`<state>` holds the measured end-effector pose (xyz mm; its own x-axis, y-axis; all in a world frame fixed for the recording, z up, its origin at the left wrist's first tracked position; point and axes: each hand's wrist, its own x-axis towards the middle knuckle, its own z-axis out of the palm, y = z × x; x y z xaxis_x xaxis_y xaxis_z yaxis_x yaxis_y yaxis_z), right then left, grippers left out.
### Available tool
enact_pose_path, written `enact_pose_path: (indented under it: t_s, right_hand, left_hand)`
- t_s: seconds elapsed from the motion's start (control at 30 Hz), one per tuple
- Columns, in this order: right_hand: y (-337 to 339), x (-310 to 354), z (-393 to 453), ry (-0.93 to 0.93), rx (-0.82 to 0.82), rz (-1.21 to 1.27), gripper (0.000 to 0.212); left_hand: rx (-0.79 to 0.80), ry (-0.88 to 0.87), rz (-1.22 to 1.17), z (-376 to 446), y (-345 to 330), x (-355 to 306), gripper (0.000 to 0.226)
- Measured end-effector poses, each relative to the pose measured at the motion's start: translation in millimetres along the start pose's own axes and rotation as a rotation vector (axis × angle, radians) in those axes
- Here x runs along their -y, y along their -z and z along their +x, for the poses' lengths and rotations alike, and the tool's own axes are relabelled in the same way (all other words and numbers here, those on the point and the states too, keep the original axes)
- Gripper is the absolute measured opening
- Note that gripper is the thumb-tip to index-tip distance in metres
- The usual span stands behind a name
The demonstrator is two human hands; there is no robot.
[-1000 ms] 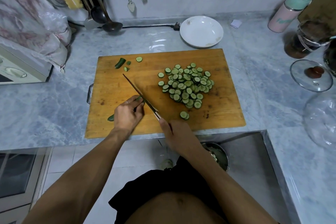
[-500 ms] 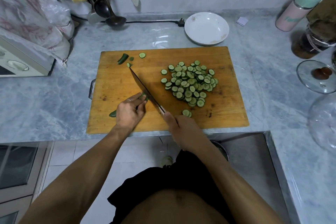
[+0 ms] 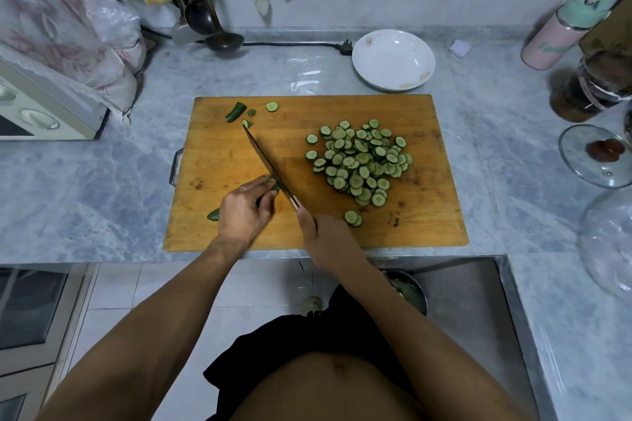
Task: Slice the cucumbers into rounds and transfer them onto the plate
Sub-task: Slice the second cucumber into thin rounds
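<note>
Two hands busy | left hand (image 3: 243,212) grips mostly hidden cucumber (image 3: 214,214) | right hand (image 3: 325,238) clamps knife (image 3: 270,166), handle hidden

- Views: one only, a wide-angle head camera; no second view shared the scene.
- Position: worn above the bench (image 3: 102,181), over the person's own torso and forearms.
- Facing: forward and steeply down, toward the back wall.
- Range: close; the cutting board (image 3: 427,215) sat mid-frame.
- Edges: straight lines bowed outward; floor showed at lower left.
</note>
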<state>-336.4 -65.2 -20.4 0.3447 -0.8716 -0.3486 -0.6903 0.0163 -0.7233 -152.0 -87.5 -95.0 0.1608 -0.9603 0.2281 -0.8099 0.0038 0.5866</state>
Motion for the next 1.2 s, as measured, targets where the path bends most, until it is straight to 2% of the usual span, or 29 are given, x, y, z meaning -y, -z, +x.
enact_pose_path:
  t_s: [0.13, 0.33, 0.6, 0.73, 1.0, 1.2]
  right_hand:
    - [12.9, -2.1, -6.9, -0.04, -0.025, -0.008, 0.072]
    - [27.4, -15.6, -10.0, -0.027, -0.109, -0.015, 0.064]
    - [16.1, -4.9, -24.6, 0.031, -0.026, -0.027, 0.06]
    - [15.6, -5.1, -28.2, 0.028, -0.037, -0.014, 0.06]
    - [17.5, -2.3, -26.0, 0.024, -0.005, -0.002, 0.063]
    - [20.9, 3.2, -10.0, 0.014, 0.035, 0.128, 0.072]
  left_hand:
    - [0.011, 0.02, -0.003, -0.4, 0.9, 0.2, 0.028]
    - [0.001, -0.055, 0.018, -1.9, 3.4, 5.6, 0.024]
    - [0.017, -0.065, 0.042, -2.2, 4.1, 0.8, 0.021]
    - [0.007, -0.014, 0.009, -0.3, 4.6, 0.0, 0.024]
    - [0.008, -0.023, -0.007, -2.4, 3.7, 2.8, 0.025]
    - [0.022, -0.074, -0.025, -0.9, 4.5, 5.9, 0.024]
